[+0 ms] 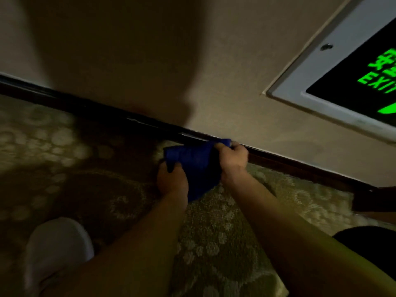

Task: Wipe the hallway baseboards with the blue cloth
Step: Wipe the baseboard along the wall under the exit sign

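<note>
Against the dark baseboard (278, 160), where wall meets carpet, the blue cloth (192, 161) is held stretched between both hands. Its upper corner is pinched at the baseboard's top edge by the right hand (232, 158); its lower edge is gripped by the left hand (171, 181) above the patterned carpet (214, 243). A lit green exit sign (351, 78) is set into the wall (214, 71) nearby.

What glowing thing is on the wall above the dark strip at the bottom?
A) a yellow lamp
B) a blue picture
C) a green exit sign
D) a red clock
C: the exit sign set low in the wall shows green letters spelling EXIT on a black panel, up and to the right of the dark baseboard, where both hands hold the blue cloth.
</note>
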The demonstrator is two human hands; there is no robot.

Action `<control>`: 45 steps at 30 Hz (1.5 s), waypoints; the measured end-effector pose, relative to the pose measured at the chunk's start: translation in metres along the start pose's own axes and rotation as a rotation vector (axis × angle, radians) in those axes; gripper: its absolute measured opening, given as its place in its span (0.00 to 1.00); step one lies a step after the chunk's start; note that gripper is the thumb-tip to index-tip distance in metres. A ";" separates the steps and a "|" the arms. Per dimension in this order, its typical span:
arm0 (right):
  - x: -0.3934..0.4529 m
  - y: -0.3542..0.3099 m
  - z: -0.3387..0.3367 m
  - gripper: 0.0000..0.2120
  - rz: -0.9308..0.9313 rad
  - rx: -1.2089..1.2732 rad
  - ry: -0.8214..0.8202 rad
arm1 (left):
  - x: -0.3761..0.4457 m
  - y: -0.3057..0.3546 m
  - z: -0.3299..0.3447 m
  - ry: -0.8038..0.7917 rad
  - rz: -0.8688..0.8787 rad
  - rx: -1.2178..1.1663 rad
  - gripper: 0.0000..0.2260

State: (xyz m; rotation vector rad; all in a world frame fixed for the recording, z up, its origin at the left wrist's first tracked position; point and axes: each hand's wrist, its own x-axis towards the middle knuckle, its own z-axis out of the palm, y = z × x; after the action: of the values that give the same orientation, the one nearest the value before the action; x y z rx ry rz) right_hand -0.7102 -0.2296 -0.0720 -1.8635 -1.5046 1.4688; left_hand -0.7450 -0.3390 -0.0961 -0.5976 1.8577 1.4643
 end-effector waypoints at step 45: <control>-0.015 0.001 -0.081 0.16 0.332 0.638 0.182 | -0.037 0.023 0.103 -0.109 -0.134 -0.239 0.14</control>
State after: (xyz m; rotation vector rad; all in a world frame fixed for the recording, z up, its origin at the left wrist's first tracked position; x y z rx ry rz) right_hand -0.6393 -0.2159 -0.0318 -1.8115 -0.5537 1.6128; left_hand -0.7133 -0.2354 -0.0668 -0.7258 1.5409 1.6078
